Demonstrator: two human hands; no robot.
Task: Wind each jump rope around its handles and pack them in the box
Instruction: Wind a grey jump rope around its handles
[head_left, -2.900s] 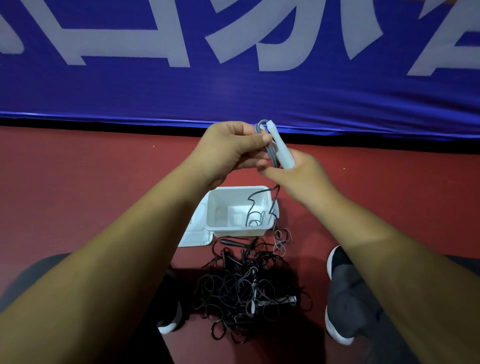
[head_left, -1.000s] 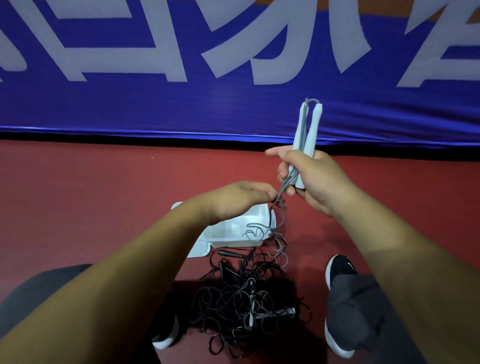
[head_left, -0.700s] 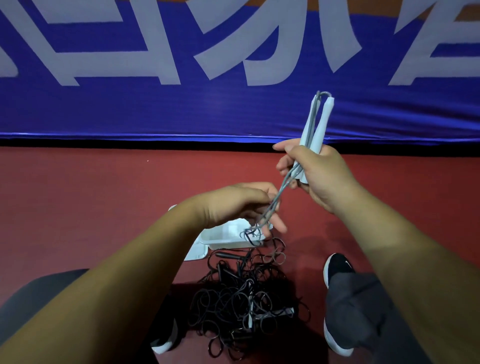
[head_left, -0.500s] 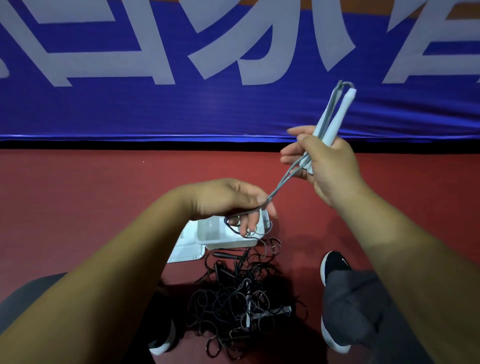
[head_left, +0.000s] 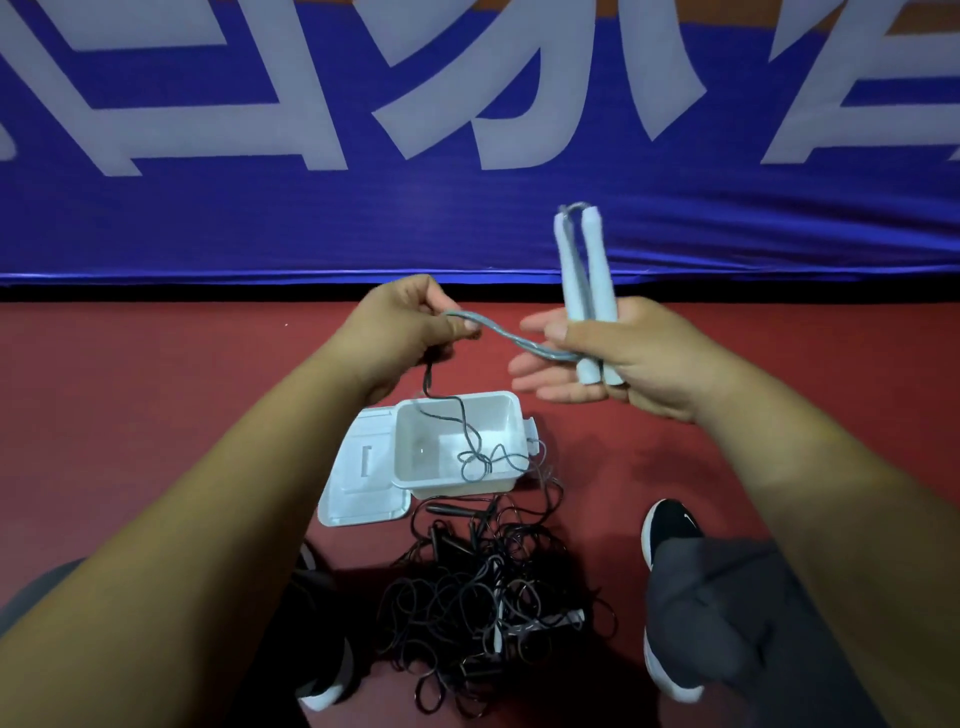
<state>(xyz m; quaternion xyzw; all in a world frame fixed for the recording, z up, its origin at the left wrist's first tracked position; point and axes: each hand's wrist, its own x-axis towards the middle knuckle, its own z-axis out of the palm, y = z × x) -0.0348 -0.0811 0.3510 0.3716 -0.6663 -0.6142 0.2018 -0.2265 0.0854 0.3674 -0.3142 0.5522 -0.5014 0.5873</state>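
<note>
Two handles before white-lettered blue banner

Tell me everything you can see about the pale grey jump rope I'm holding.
The grey jump rope has two pale, matte handles held side by side and upright in the right hand, the cord looping over their tops. A doubled stretch of grey cord runs from the handles' lower ends across to the left hand, which pinches it. Below, the cord hangs thin and dark into the open white box, where it lies tangled.
</note>
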